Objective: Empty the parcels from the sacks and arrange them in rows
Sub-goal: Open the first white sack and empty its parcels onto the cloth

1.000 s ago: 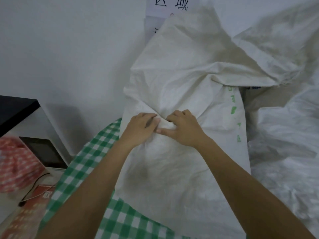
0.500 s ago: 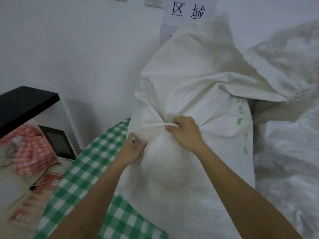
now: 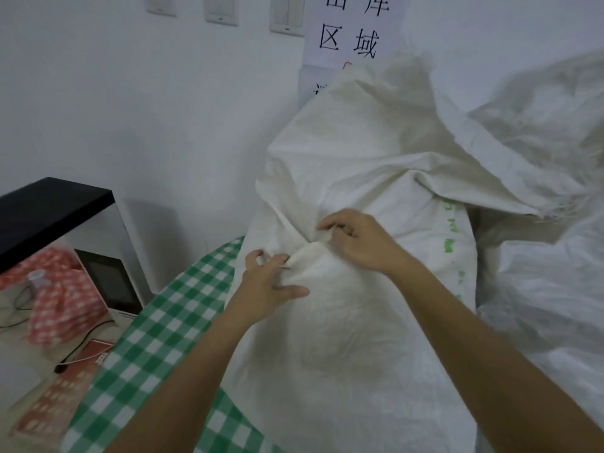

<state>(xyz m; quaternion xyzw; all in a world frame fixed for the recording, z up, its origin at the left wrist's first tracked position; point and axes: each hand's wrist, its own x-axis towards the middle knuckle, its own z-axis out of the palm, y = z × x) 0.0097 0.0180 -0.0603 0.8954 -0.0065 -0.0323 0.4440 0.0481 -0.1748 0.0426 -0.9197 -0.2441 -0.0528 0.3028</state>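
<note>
A large white woven sack (image 3: 353,165) with green print down its right side leans against the wall on a table with a green checked cloth (image 3: 157,341). Both hands are on its bunched middle. My left hand (image 3: 271,286) pinches a raised fold of the sack's fabric with fingers curled and thumb spread. Just above and to the right, my right hand (image 3: 356,243) grips another crease of the same sack, fingers hooked into it. No parcels are visible; the sack's contents are hidden.
More white sacks (image 3: 536,132) pile up at the right. At the left stands a white box with a black top (image 3: 49,204) holding a dark screen (image 3: 111,279), red checked cloth (image 3: 62,302) and cables. Wall switches and a paper sign (image 3: 353,27) hang above.
The view has tilted up, showing more of the wall. My hands, together a second ago, pulled a fold taut between them and now grip separate folds, the left lower, the right higher.
</note>
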